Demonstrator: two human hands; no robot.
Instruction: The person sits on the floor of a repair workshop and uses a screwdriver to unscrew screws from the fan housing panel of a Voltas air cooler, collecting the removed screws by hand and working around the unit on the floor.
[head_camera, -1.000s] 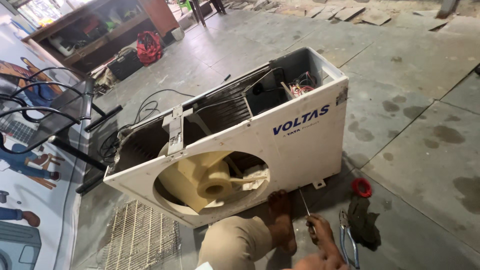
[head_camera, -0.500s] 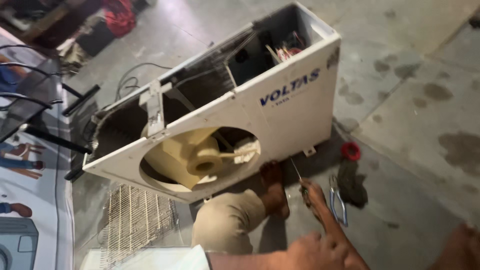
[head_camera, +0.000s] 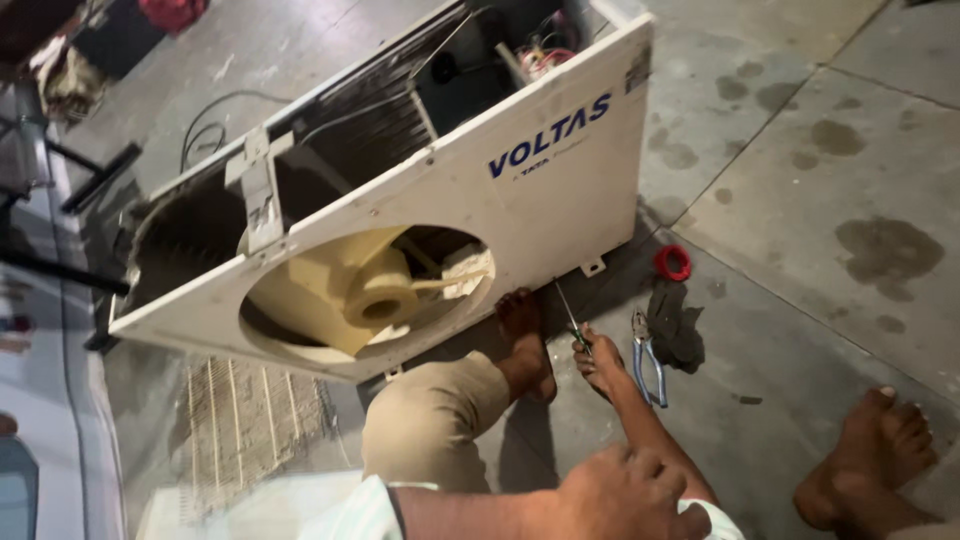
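A white air-conditioner outdoor unit (head_camera: 540, 200) with blue lettering stands tilted on the concrete floor, its top open and its cream fan (head_camera: 375, 295) showing through the round front opening. My right hand (head_camera: 603, 362) reaches to the unit's lower edge and grips a thin screwdriver (head_camera: 570, 318) with a green handle. My left hand (head_camera: 625, 492) lies lower in the view, fingers curled, resting on my right forearm and holding nothing. My bare foot (head_camera: 525, 340) and bent knee in tan trousers (head_camera: 430, 420) sit against the unit's front.
Blue-handled pliers (head_camera: 647, 358) lie just right of my right hand, beside a dark cloth (head_camera: 680, 320) and a red tape roll (head_camera: 673, 263). A metal grille (head_camera: 250, 420) lies flat at the lower left. Another bare foot (head_camera: 870, 450) is at the lower right. Cables (head_camera: 205, 130) trail behind the unit.
The view has come closer to the unit. My right hand reached forward along the floor and closed on the screwdriver. My left hand came into view over the right forearm.
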